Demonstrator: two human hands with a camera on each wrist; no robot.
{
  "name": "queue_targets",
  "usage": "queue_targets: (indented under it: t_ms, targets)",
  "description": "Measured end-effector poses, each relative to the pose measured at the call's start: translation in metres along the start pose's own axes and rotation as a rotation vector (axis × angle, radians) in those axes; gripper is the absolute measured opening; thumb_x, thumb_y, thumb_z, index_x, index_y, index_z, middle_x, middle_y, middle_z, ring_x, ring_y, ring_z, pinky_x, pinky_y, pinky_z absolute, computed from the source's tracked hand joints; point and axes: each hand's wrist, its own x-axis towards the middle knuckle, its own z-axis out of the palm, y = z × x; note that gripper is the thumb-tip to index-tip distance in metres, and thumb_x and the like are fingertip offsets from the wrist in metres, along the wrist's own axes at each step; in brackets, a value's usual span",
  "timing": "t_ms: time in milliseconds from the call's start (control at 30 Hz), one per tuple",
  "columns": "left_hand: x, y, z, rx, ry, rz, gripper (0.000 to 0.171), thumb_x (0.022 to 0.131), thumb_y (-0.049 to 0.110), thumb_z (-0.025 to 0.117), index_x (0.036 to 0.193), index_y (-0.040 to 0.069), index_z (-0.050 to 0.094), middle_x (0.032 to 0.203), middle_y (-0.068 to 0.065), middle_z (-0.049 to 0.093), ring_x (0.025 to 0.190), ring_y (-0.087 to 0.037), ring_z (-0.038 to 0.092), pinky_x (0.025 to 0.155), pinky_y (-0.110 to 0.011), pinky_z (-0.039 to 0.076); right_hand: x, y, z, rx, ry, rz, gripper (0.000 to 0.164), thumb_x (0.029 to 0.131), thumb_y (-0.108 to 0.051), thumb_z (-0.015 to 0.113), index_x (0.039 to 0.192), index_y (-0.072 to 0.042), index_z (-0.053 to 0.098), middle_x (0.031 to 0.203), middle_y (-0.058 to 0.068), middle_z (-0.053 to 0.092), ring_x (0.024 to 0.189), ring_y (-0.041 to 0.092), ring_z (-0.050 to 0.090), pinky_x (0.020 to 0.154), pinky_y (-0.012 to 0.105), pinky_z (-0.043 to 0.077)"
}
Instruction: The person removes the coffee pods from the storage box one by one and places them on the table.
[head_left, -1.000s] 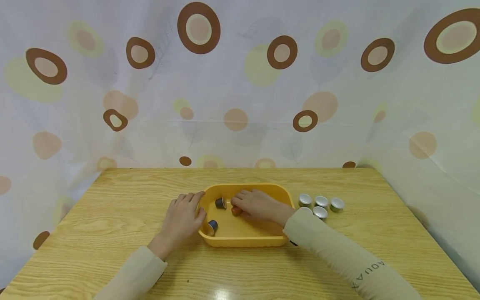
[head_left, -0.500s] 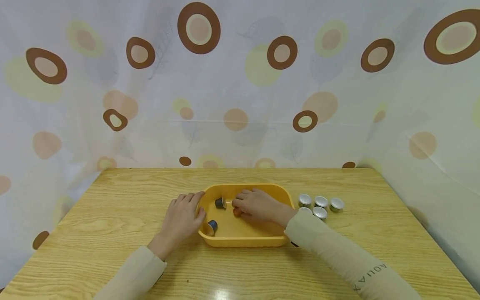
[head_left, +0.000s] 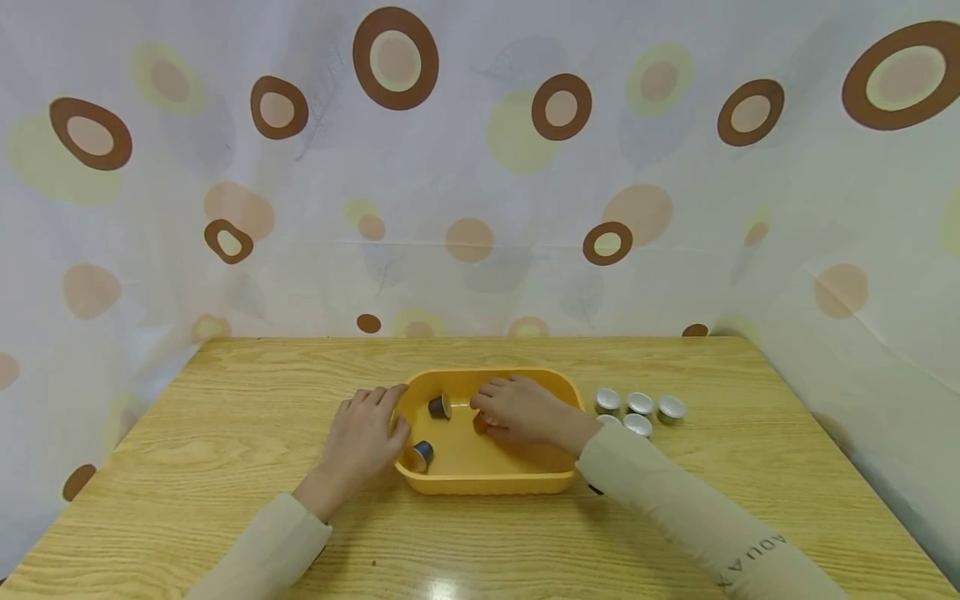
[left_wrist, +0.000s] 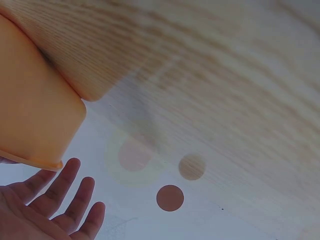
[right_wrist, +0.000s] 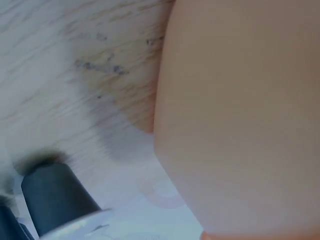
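In the head view my right hand (head_left: 521, 410) reaches into the yellow tub (head_left: 487, 483). Its fingertips pinch an orange-brown coffee capsule (head_left: 480, 423), partly hidden by the fingers. A dark capsule (head_left: 439, 407) lies on its side near the back left of the tub, and a blue one (head_left: 423, 452) lies near the front left corner. At the tub's left end my left hand (head_left: 366, 433) rests against the rim. The left wrist view shows its fingers (left_wrist: 86, 192) extended and spread, the index finger near the rim's corner; the thumb is mostly hidden there.
Several coffee capsules (head_left: 638, 403) with silver lids stand on the wooden table (head_left: 247, 433) right of the tub, close to my right forearm. One dark capsule (right_wrist: 56, 197) is large in the right wrist view. A patterned cloth (head_left: 480, 283) hangs behind the table.
My right hand has moved slightly right inside the tub, and the orange-brown capsule has shifted right with it. The left hand keeps its place on the rim.
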Motion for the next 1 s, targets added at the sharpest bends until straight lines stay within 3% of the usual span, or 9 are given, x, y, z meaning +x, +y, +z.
queue_targets:
  t_ms: [267,1000]
  targets:
    - [0.000,0.000,0.000,-0.001,-0.001,-0.004,0.040,0.085,0.024,0.055,0.123,0.012,0.055,0.110,-0.006,0.064,0.099,-0.027,0.057,0.082,-0.043,0.046,-0.008,0.007,-0.007,-0.011,0.022,0.000,0.031,0.080,-0.031,0.068,0.106,-0.018,0.058,0.106,-0.004,0.061,0.100,0.015,0.057,0.084,0.037,0.049]
    - [0.000,0.000,0.000,-0.006,0.005,0.001,0.039,0.085,0.023,0.055,0.122,0.012,0.056,0.110,-0.007,0.064,0.099,-0.028,0.057,0.082,-0.043,0.046,-0.039,0.019,-0.021,-0.034,0.129,0.029,0.023,0.083,-0.030,0.063,0.102,-0.018,0.063,0.095,-0.003,0.059,0.087,0.015,0.053,0.068,0.033,0.048]
